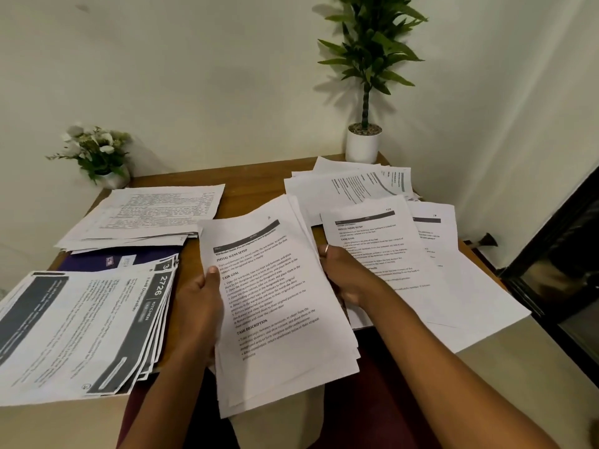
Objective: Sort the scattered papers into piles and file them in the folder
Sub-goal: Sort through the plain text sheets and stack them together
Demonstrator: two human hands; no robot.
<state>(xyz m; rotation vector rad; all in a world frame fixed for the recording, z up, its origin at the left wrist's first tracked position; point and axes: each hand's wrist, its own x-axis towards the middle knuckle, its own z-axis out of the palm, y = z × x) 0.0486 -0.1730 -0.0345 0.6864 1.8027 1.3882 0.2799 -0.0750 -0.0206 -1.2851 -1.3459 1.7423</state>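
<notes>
I hold a stack of white printed sheets (pixel 275 306) above the near table edge. My left hand (pixel 202 303) grips its left edge, thumb on top. My right hand (pixel 345 273) grips its right edge, fingers hidden beneath the paper. A pile of sheets with dark headers (pixel 81 325) lies at the near left. A purple folder (pixel 107 259) peeks out under the pile of dense-text pages (pixel 149 215) at the back left. Loose papers (pixel 405 241) spread over the right side.
The wooden table (pixel 252 186) fills the corner of two white walls. A small flower pot (pixel 97 157) stands at its back left, a tall potted plant (pixel 364 92) at its back right. A dark glass door (pixel 564 264) is on the right.
</notes>
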